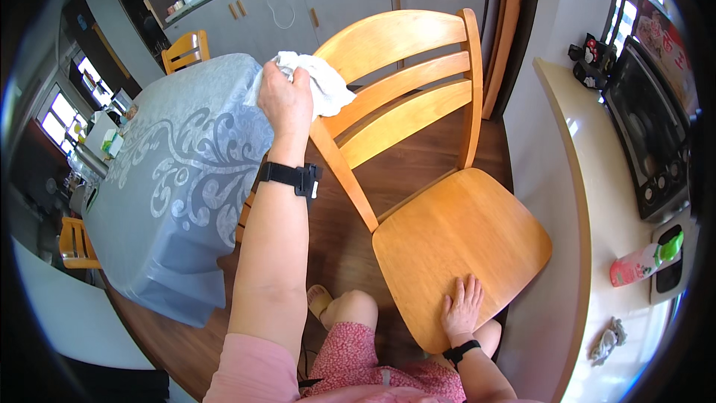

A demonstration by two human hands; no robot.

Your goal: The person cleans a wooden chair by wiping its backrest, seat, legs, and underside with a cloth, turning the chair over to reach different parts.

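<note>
A crumpled white cloth [324, 81] is gripped in my left hand [286, 95], which is raised at the upper left corner of a wooden chair's slatted backrest [403, 39]. The cloth covers the top of that chair post, so the contact beneath it is hidden. My right hand [463, 309] lies palm down near the front edge of the chair's wooden seat [458, 252], holding nothing. The chair stands tilted in the view, with its back away from me.
At left stands a table under a blue patterned tablecloth [184, 95]. A pale ledge [609, 268] on the right bears a toaster oven [643, 129], a pink bottle with green top [646, 262] and a grey rag [608, 341]. Grey cabinets [347, 17] line the back.
</note>
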